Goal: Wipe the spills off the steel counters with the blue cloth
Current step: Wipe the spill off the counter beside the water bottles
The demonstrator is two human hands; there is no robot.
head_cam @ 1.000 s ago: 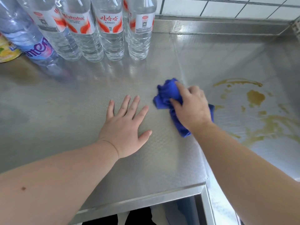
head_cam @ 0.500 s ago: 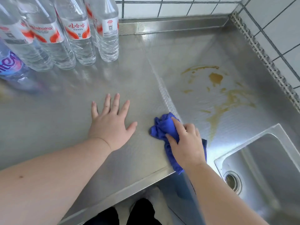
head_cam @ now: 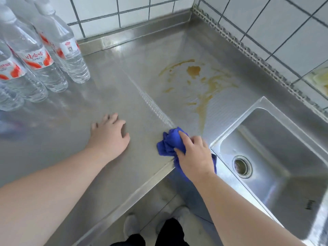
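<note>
Fingers of the right hand (head_cam: 192,155) curl over a bunched blue cloth (head_cam: 169,143), thumb pinching its near side, and press it down on the steel bench (head_cam: 124,96) right at the front edge, where a seam between two bench sections runs back toward the wall. Part of the cloth hangs below the wrist, over the edge. The left hand (head_cam: 109,135) lies palm-down on the bench to the left of the cloth, well apart from it, fingers relaxed and slightly bent, holding nothing. Beyond the cloth, a brown spill (head_cam: 200,86) spreads across the right bench section (a blot, an arc and a long streak that runs toward the cloth but stops short of it). A steel sink (head_cam: 276,157) is set into the bench just right of the right hand. Clear water bottles (head_cam: 44,55) with red-and-white labels stand grouped at the far left.
</note>
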